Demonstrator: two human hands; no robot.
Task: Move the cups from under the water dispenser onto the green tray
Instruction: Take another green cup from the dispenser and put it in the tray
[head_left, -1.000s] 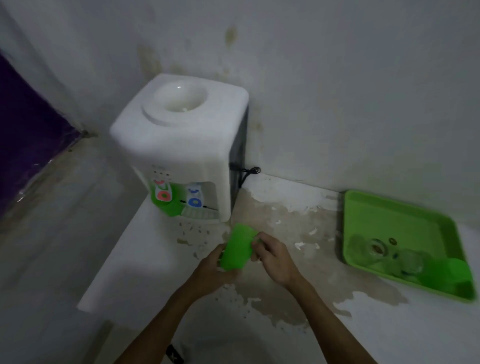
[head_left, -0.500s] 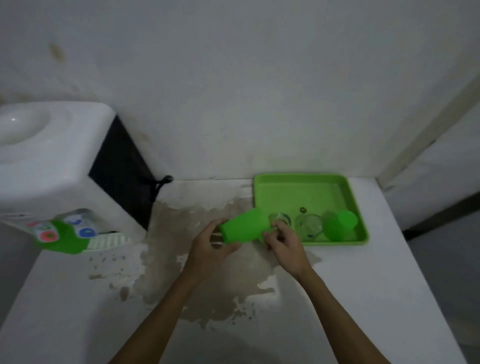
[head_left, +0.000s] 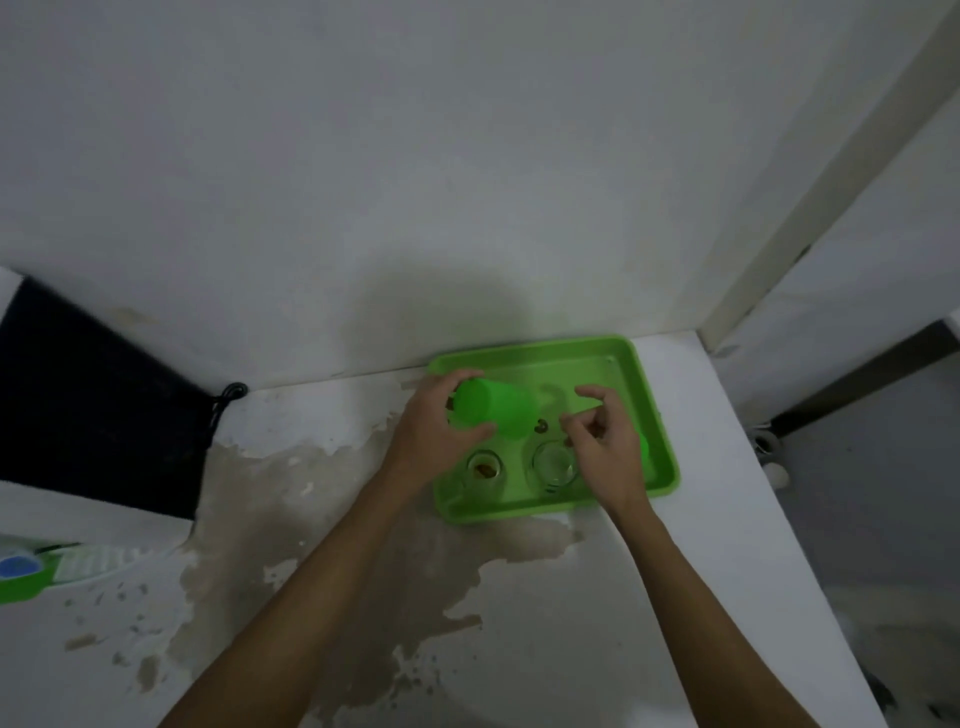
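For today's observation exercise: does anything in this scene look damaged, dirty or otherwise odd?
Yes. The white counter has a large brownish patch in front of the green tray, ragged-edged, as if the coating has peeled. The left hand holds the green cup tilted on its side over the tray.

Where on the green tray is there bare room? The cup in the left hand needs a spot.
The green tray is bare along its far half, beside the wall. Its near edge is crowded: two clear glasses and a second green cup partly behind the right hand. The left hand holds the green cup tilted over the bare part.
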